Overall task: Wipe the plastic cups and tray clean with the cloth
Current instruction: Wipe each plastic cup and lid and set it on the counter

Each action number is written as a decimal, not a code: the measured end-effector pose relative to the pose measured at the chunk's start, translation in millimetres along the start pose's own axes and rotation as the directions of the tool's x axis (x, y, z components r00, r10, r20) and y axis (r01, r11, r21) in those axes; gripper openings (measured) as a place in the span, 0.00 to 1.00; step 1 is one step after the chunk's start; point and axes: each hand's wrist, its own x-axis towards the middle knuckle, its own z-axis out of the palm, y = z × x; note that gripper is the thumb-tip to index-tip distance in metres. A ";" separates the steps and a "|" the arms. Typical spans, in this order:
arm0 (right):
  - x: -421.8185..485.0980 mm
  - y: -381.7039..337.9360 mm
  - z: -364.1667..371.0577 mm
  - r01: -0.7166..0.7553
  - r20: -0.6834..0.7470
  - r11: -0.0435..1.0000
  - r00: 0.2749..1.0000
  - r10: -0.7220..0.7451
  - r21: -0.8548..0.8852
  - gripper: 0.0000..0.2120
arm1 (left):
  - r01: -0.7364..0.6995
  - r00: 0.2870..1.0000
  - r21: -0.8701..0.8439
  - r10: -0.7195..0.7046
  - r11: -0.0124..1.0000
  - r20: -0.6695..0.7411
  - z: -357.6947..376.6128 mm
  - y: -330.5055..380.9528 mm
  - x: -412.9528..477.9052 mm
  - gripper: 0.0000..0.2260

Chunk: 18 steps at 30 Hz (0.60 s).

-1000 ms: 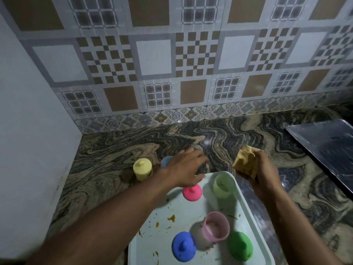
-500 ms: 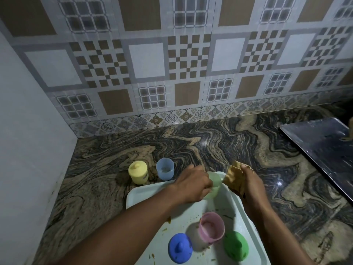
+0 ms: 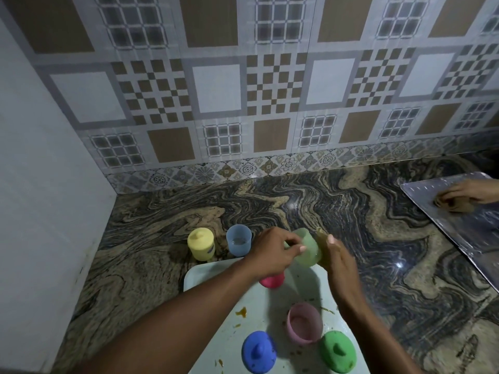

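Left hand (image 3: 272, 252) grips the green cup (image 3: 307, 249) above the far end of the tray (image 3: 205, 273); right hand (image 3: 339, 265) pinches the cloth (image 3: 321, 234) against it. Yellow cup (image 3: 201, 244) and blue cup (image 3: 239, 240) stand on the surface (image 3: 351, 211) (probably done); pink cup (image 3: 303, 323) and smeared tray look unwiped.
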 end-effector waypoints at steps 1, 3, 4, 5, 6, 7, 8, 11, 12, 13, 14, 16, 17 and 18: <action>-2.7 -0.2 5.3 0.019 0.048 0.999 0.999 -0.017 -0.031 0.28 | 0.009 1.000 -0.013 -0.009 1.000 0.009 0.2 2.6 1.4 0.10; -4.7 1.9 12.6 0.054 0.097 0.996 0.994 -0.047 -0.072 0.32 | 0.000 0.999 0.034 -0.002 0.999 0.045 0.7 6.8 4.2 0.11; -5.7 1.5 13.7 0.078 0.104 0.994 0.992 -0.070 -0.075 0.32 | -0.007 0.998 0.073 0.002 0.997 0.062 0.2 7.4 5.1 0.11; -3.8 4.7 13.4 0.097 0.102 0.993 0.991 -0.089 -0.070 0.32 | -0.014 0.997 0.109 0.005 0.994 0.081 -0.2 6.7 5.5 0.12; -3.5 2.6 13.5 0.098 0.095 0.993 0.991 -0.092 -0.068 0.32 | -0.022 0.996 0.127 0.010 0.992 0.092 -0.8 6.8 5.2 0.11; -3.6 -1.4 14.2 0.102 0.090 0.993 0.991 -0.096 -0.056 0.30 | -0.037 0.995 0.117 0.026 0.992 0.098 -1.9 7.8 3.9 0.10; -3.6 -6.3 15.1 0.093 0.084 0.995 0.992 -0.090 -0.032 0.26 | -0.053 0.994 0.072 0.046 0.996 0.095 -4.0 10.2 2.0 0.09; 0.8 -20.6 14.2 -0.194 0.118 0.970 0.977 0.177 0.150 0.20 | -0.082 0.989 -0.164 0.101 0.983 0.110 -14.1 17.5 -2.1 0.07; 3.8 -25.0 11.8 -0.359 0.204 0.899 0.928 0.313 0.252 0.20 | -0.067 0.987 -0.240 0.100 0.968 0.127 -18.6 19.5 -2.9 0.08; 4.3 -30.8 8.1 -0.505 0.306 0.807 0.855 0.419 0.306 0.20 | -0.035 0.984 -0.312 0.087 0.949 0.153 -22.5 18.5 -3.8 0.09; 3.9 -36.3 5.7 -0.598 0.382 0.742 0.790 0.480 0.303 0.21 | 0.006 0.982 -0.363 0.063 0.932 0.180 -26.8 16.6 -5.3 0.10; 3.0 -39.6 5.3 -0.680 0.422 0.682 0.720 0.551 0.270 0.22 | 0.082 0.973 -0.413 0.017 0.907 0.230 -35.3 13.4 -7.6 0.10; 5.1 -36.5 6.9 -0.687 0.405 0.678 0.716 0.569 0.261 0.22 | 0.098 0.969 -0.397 0.003 0.913 0.247 -38.4 11.6 -7.7 0.09; 4.6 -36.4 9.3 -0.669 0.377 0.697 0.734 0.564 0.259 0.22 | 0.099 0.967 -0.366 -0.003 0.925 0.254 -40.5 10.6 -7.9 0.07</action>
